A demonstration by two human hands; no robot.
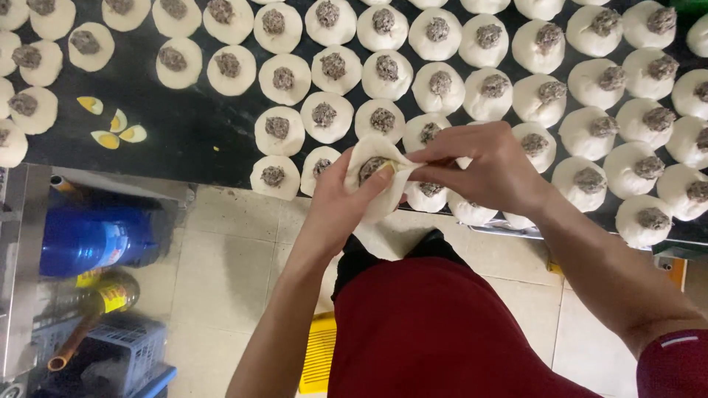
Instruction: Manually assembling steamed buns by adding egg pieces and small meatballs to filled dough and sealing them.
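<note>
My left hand [341, 197] cups a round white dough wrapper [383, 197] with dark minced filling [371, 168] in its middle. My right hand [487, 166] pinches the wrapper's upper right edge, fingers closed on the dough over the filling. Both hands hover at the near edge of a black worktop [199, 133]. Several flat dough rounds, each topped with a lump of the same dark filling [333, 66], lie in rows across the worktop beyond and beside my hands.
Several boiled egg wedges [110, 127] lie on the worktop's left part. Below the worktop on the tiled floor stand a blue drum [88, 239], a bottle with a yellow label [103, 295] and a grey crate [122, 346]. A yellow plastic item [318, 352] sits by my legs.
</note>
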